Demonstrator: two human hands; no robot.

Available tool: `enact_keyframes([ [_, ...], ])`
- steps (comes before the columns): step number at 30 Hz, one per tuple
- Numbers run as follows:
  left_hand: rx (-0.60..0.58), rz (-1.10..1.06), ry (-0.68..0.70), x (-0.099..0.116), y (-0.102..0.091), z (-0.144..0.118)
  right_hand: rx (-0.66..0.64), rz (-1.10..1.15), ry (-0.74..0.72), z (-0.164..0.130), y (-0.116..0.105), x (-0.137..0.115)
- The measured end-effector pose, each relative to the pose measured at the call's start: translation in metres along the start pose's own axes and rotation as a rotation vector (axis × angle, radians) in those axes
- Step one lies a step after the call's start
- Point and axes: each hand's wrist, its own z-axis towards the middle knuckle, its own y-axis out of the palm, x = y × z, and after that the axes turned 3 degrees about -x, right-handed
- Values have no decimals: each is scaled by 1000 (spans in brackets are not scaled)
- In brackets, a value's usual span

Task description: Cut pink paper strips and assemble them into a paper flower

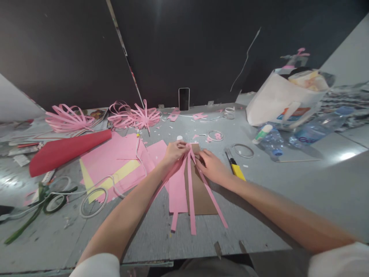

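Observation:
My left hand (173, 152) pinches the gathered top ends of several pink paper strips (190, 192) that fan down toward me. My right hand (211, 165) rests just right of that bunch, fingers on the strips at the gathered end. Under the strips lies a brown cardboard sheet (201, 196) on the grey table (259, 215). A wider pink piece (177, 192) lies beneath the left strips.
Pink and yellow sheets (115, 169) and a red paper cone (66, 152) lie left, with tape rolls (93, 202) and scissors (43, 200). Finished pink strip flowers (138, 115) sit at the back. A yellow cutter (236, 167), glue stick (262, 134), bottles (314, 130), a white bag (285, 100) and a phone (183, 99) stand right and behind.

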Motion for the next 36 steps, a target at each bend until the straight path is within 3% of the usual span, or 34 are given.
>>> enact_keyframes([
  [3, -22, 10, 13, 10, -1, -6, 55, 102, 28, 5, -2, 6],
  [7, -145, -56, 2, 18, 4, -13, 131, 294, 64, 13, -6, 15],
  [13, -223, -92, -2, 18, 9, -14, 121, 529, 140, 20, -7, 23],
  [26, -276, 70, -14, 18, 2, -8, 128, 529, 162, 19, -8, 19],
  [36, -281, 61, 34, 14, -1, -7, 124, 472, 165, 20, -5, 29],
])
